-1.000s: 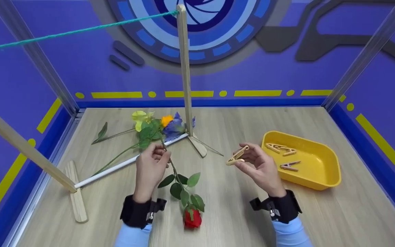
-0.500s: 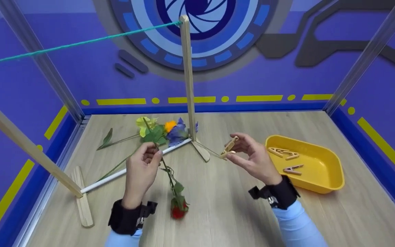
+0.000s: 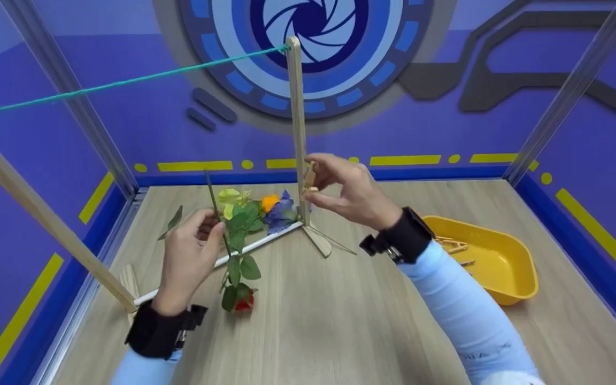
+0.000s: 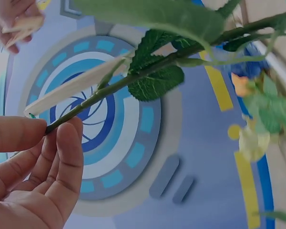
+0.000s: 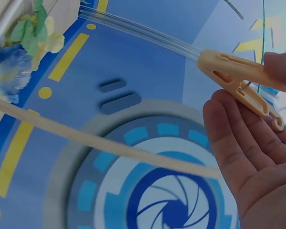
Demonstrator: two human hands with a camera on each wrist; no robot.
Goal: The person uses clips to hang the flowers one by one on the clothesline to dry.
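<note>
left fingers (image 4: 69,148) pinch rose stem (image 4: 114,89), bloom (image 3: 244,303) below them | likely light, bendy; hold it there | right fingers (image 5: 231,126) clamp clothespin (image 5: 217,66), probably springy

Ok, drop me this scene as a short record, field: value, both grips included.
left grip: pinching stem of red rose
right grip: pinching tan clothespin
green cord: strung between wooden posts, nothing clipped on visible stretch
yellow tray: right side of table, holds other clothespins, partly hidden
flowers lying near far post: yellow, orange, blue-purple
</note>
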